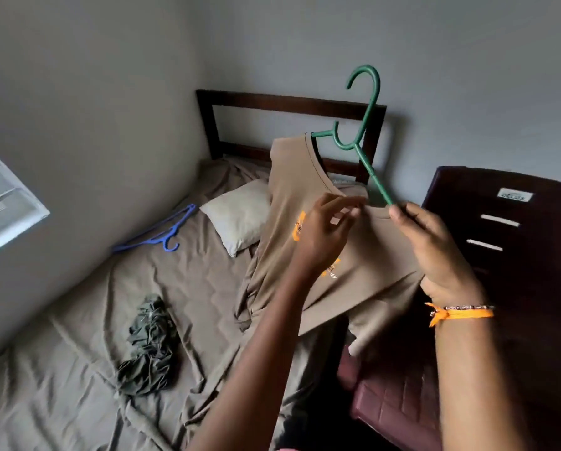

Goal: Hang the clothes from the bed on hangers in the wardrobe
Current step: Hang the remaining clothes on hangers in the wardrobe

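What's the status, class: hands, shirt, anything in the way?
Left hand pinches shirt collar; right hand grips green hanger. One hanger arm in the neck. Nothing blocking.

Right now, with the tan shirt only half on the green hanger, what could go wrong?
1. Only one arm of the green hanger sits inside the tan shirt; the other arm is bare in the right hand, so the shirt may slide off.
2. The left hand pinches the collar; forcing it over could stretch the neckline.
3. The shirt's lower part trails on the bed and could snag.
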`<control>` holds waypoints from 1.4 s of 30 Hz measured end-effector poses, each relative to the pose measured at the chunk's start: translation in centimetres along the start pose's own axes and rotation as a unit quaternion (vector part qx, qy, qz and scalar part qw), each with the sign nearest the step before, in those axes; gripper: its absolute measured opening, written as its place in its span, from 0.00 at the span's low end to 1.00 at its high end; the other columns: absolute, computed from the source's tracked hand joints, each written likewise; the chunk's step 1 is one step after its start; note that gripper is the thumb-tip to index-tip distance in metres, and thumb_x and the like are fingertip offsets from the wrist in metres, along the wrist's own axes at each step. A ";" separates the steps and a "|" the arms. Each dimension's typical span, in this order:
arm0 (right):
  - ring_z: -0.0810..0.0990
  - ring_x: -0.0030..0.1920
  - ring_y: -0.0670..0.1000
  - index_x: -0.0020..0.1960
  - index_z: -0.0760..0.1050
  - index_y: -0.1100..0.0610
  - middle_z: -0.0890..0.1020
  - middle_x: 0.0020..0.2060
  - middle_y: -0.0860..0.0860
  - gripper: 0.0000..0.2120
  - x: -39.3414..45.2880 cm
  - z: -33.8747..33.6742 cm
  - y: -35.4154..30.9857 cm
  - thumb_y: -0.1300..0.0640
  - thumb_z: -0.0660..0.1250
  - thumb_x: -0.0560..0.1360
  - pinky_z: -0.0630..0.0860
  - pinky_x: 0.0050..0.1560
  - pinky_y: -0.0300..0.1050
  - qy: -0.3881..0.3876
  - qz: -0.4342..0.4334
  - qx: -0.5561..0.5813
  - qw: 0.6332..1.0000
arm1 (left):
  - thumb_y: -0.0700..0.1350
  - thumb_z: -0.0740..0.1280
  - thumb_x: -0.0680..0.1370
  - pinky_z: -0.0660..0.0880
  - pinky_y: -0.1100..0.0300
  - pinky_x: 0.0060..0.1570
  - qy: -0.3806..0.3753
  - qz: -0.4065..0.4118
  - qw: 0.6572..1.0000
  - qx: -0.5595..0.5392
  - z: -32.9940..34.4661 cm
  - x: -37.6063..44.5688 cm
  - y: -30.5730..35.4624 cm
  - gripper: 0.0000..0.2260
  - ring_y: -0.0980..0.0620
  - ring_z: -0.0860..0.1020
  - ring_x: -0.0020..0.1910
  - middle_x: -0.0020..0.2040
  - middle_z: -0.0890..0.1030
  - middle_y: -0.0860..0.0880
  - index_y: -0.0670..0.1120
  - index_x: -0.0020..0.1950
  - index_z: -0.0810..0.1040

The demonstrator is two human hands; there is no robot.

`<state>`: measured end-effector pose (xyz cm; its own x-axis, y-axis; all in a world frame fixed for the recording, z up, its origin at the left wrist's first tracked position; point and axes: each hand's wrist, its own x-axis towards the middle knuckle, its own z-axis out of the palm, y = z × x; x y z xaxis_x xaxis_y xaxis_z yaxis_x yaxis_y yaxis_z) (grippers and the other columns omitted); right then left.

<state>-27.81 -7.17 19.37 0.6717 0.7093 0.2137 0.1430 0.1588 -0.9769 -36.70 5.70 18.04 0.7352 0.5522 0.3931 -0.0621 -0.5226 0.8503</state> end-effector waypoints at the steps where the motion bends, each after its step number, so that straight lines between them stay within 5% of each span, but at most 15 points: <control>1: 0.73 0.42 0.41 0.40 0.80 0.49 0.78 0.35 0.42 0.05 -1.8 -1.5 -0.8 0.52 0.67 0.74 0.69 0.43 0.33 0.013 -0.001 0.013 1.000 | 0.42 0.64 0.78 0.70 0.68 0.44 -0.015 0.021 1.000 0.000 1.6 -0.7 1.6 0.10 0.62 0.73 0.42 0.46 0.74 0.51 0.45 0.57 0.82; 5: 0.78 0.43 0.48 0.40 0.81 0.49 0.81 0.38 0.48 0.17 -11.2 -8.1 -3.1 0.38 0.74 0.60 0.73 0.45 0.41 0.100 0.009 0.045 0.994 | 0.47 0.64 0.77 0.72 0.60 0.42 -0.095 0.078 0.992 -0.008 8.8 -5.0 7.4 0.10 0.54 0.75 0.42 0.42 0.74 0.51 0.50 0.54 0.83; 7: 0.75 0.47 0.54 0.42 0.80 0.51 0.79 0.43 0.55 0.21 -16.6 -11.0 -4.3 0.36 0.75 0.60 0.69 0.50 0.49 0.158 0.008 0.032 0.987 | 0.45 0.64 0.78 0.71 0.64 0.45 -0.149 0.089 0.984 -0.039 12.7 -8.3 10.6 0.10 0.56 0.75 0.44 0.42 0.76 0.54 0.47 0.54 0.84; 10: 0.76 0.46 0.52 0.42 0.82 0.48 0.81 0.40 0.49 0.15 -24.8 -15.4 -6.1 0.40 0.75 0.62 0.69 0.52 0.50 0.262 0.016 0.022 0.965 | 0.40 0.65 0.78 0.69 0.71 0.46 -0.247 0.089 0.959 -0.106 18.5 -13.9 15.5 0.09 0.59 0.75 0.45 0.45 0.79 0.51 0.42 0.54 0.83; 13: 0.77 0.45 0.48 0.43 0.81 0.50 0.82 0.40 0.48 0.10 -33.7 -18.7 -7.7 0.45 0.73 0.67 0.71 0.48 0.43 0.348 0.026 -0.019 0.937 | 0.42 0.65 0.77 0.73 0.62 0.48 -0.328 0.098 0.925 -0.168 24.3 -19.6 20.3 0.09 0.55 0.78 0.46 0.47 0.83 0.47 0.41 0.51 0.83; 15: 0.78 0.40 0.43 0.41 0.79 0.54 0.81 0.36 0.46 0.03 -37.1 -19.5 -7.9 0.58 0.68 0.74 0.73 0.41 0.36 0.387 0.040 -0.006 0.921 | 0.43 0.66 0.76 0.73 0.61 0.47 -0.345 0.086 0.917 -0.181 26.7 -21.9 21.9 0.08 0.56 0.78 0.43 0.43 0.81 0.49 0.41 0.47 0.83; 20: 0.79 0.34 0.42 0.39 0.82 0.47 0.83 0.34 0.48 0.18 -49.5 -23.3 -10.8 0.66 0.62 0.76 0.73 0.35 0.38 0.554 0.047 -0.070 0.828 | 0.43 0.69 0.76 0.74 0.60 0.43 -0.481 0.108 0.840 -0.227 34.2 -31.8 29.7 0.06 0.55 0.79 0.40 0.39 0.81 0.49 0.41 0.43 0.83; 22: 0.80 0.42 0.52 0.53 0.81 0.60 0.82 0.45 0.63 0.13 -53.9 -24.5 -12.1 0.70 0.61 0.76 0.71 0.40 0.47 0.616 0.052 -0.103 0.780 | 0.43 0.69 0.76 0.75 0.58 0.42 -0.533 0.110 0.801 -0.250 36.9 -35.1 32.4 0.07 0.54 0.80 0.38 0.38 0.83 0.48 0.41 0.42 0.84; 23: 0.79 0.46 0.53 0.57 0.76 0.68 0.80 0.49 0.67 0.11 -55.8 -25.0 -12.7 0.70 0.60 0.76 0.72 0.41 0.44 0.636 0.060 -0.114 0.761 | 0.44 0.69 0.76 0.75 0.58 0.41 -0.557 0.107 0.782 -0.259 38.2 -36.8 33.7 0.07 0.54 0.79 0.37 0.37 0.83 0.48 0.42 0.42 0.84; 25: 0.82 0.44 0.44 0.57 0.74 0.67 0.82 0.45 0.57 0.10 -59.8 -26.4 -13.2 0.70 0.60 0.77 0.74 0.40 0.31 0.656 0.064 -0.121 0.742 | 0.46 0.70 0.75 0.74 0.60 0.37 -0.599 0.102 0.750 -0.261 40.8 -40.1 36.2 0.08 0.56 0.78 0.34 0.34 0.82 0.49 0.43 0.40 0.84; 29: 0.80 0.49 0.44 0.59 0.76 0.66 0.82 0.49 0.53 0.13 -66.9 -30.2 -13.5 0.68 0.64 0.75 0.77 0.51 0.36 0.708 0.095 -0.168 0.679 | 0.47 0.73 0.73 0.70 0.69 0.33 -0.656 0.096 0.711 -0.235 46.7 -46.1 40.8 0.08 0.59 0.76 0.32 0.34 0.81 0.49 0.41 0.41 0.83; 33: 0.76 0.43 0.33 0.51 0.76 0.56 0.78 0.44 0.44 0.07 -72.3 -35.1 -15.6 0.65 0.64 0.76 0.71 0.44 0.24 0.739 0.121 -0.229 0.622 | 0.45 0.72 0.74 0.69 0.73 0.33 -0.719 0.118 0.650 -0.214 53.5 -50.7 46.1 0.08 0.62 0.75 0.34 0.41 0.83 0.46 0.41 0.47 0.83; 37: 0.76 0.51 0.45 0.52 0.75 0.48 0.78 0.51 0.47 0.09 -78.0 -41.3 -17.8 0.60 0.66 0.76 0.72 0.49 0.35 0.739 0.184 -0.276 0.586 | 0.48 0.70 0.75 0.74 0.65 0.47 -0.758 0.128 0.601 -0.217 60.1 -54.0 51.6 0.11 0.54 0.79 0.45 0.46 0.83 0.47 0.41 0.52 0.83; 39: 0.76 0.48 0.47 0.55 0.72 0.50 0.76 0.50 0.49 0.11 -80.4 -43.9 -18.1 0.59 0.68 0.75 0.71 0.44 0.36 0.768 0.190 -0.293 0.537 | 0.47 0.70 0.76 0.75 0.60 0.51 -0.769 0.142 0.583 -0.219 63.4 -56.0 54.0 0.11 0.52 0.79 0.48 0.49 0.83 0.47 0.41 0.54 0.82; 42: 0.74 0.44 0.48 0.53 0.70 0.54 0.75 0.46 0.51 0.11 -83.6 -47.2 -18.1 0.60 0.69 0.74 0.71 0.42 0.36 0.796 0.208 -0.345 0.452 | 0.46 0.69 0.76 0.72 0.67 0.48 -0.793 0.130 0.550 -0.226 67.4 -59.1 57.4 0.10 0.56 0.77 0.48 0.49 0.81 0.50 0.43 0.55 0.82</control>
<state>-52.25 -101.75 18.91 0.3391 -0.9005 0.2722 -0.4125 -0.4024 -0.8173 -38.22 -100.73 20.05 0.3034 -0.9525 0.0266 -0.2023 -0.0371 0.9786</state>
